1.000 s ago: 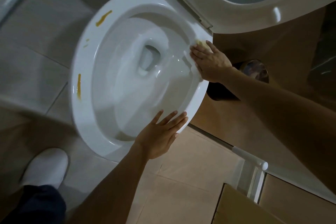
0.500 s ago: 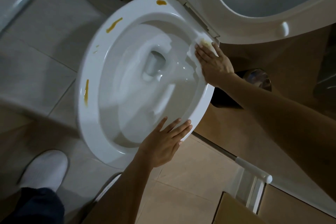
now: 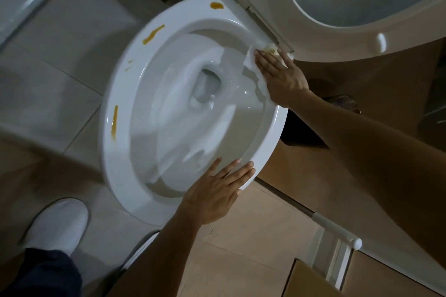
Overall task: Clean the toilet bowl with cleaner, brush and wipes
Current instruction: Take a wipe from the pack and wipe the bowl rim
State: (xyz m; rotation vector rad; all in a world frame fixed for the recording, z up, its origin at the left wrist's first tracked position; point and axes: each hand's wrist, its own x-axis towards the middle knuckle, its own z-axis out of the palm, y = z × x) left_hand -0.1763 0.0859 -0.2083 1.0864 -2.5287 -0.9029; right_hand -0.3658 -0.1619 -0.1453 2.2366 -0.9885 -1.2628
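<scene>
My right hand (image 3: 281,75) presses a stained white paper wipe (image 3: 251,58) flat-fingered on the white ceramic toilet bowl's rim (image 3: 272,132) by the hinge, my left hand (image 3: 217,193) rests spread on the near rim, and the wiping step next needs the orange smears (image 3: 153,34) opposite.

One head-worn camera looks steeply down from close above the white ceramic toilet bowl (image 3: 193,108), whose raised seat (image 3: 337,31) fills the upper right.
</scene>
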